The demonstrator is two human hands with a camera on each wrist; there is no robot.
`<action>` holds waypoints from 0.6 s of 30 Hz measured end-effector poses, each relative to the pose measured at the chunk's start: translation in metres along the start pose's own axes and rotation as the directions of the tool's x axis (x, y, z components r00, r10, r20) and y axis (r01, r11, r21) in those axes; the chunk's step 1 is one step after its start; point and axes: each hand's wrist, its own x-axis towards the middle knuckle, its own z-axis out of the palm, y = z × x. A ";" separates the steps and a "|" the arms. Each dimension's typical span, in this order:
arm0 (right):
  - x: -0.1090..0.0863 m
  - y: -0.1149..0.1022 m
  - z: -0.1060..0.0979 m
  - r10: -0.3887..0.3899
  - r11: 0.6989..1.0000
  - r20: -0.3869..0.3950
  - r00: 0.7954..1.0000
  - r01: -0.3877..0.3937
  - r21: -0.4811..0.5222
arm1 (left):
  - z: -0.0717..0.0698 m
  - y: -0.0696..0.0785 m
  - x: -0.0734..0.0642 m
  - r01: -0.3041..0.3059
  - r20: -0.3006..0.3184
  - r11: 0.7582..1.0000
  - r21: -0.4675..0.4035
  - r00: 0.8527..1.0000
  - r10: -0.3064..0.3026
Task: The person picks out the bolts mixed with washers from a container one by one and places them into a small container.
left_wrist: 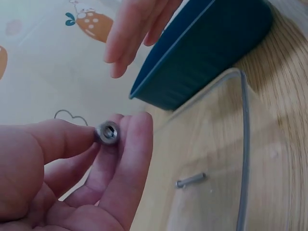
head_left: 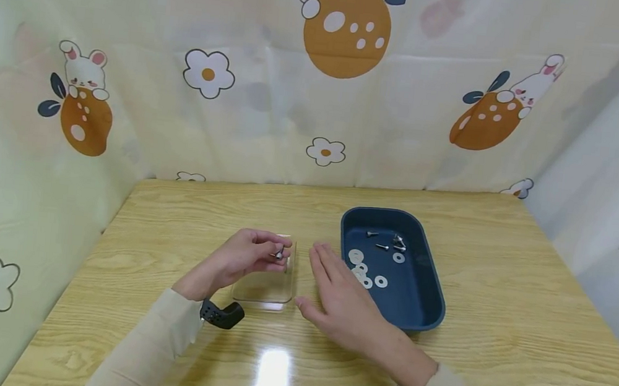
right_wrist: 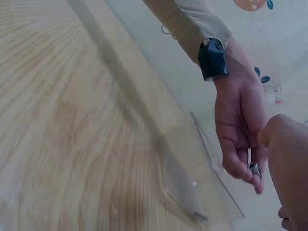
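My left hand pinches a small metal socket-head screw between thumb and fingers, its hex recess facing the wrist camera. That hand is over a clear plastic box. A second screw lies inside the box, seen through its wall in the left wrist view. With fingers extended and nothing visible in them, my right hand hovers between the box and a dark blue tray, partly covering the tray's near left side. In the right wrist view the pinched screw shows at the left fingertips.
Inside the blue tray, several flat pale washers lie toward the left and several screws toward the back. All stand on a wood-grain table. A patterned curtain hangs behind the table and at both sides.
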 end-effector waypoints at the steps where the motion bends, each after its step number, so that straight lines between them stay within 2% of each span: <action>1: 0.001 -0.002 0.002 -0.002 1.000 0.007 1.000 0.002 0.003 | -0.001 -0.001 0.000 0.004 -0.003 1.000 0.015 1.000 -0.004; 5: 0.006 -0.009 0.008 -0.005 1.000 0.033 0.999 0.005 0.005 | -0.004 -0.003 0.000 0.018 -0.020 0.997 0.081 1.000 -0.016; 12: 0.012 -0.015 0.021 -0.003 1.000 0.053 0.999 0.004 -0.014 | -0.007 -0.009 0.002 0.058 -0.060 0.988 0.141 0.997 -0.050; 18: 0.016 -0.020 0.032 0.004 0.999 0.030 1.000 -0.003 -0.039 | -0.006 -0.014 0.006 0.069 -0.090 0.968 0.242 0.995 -0.049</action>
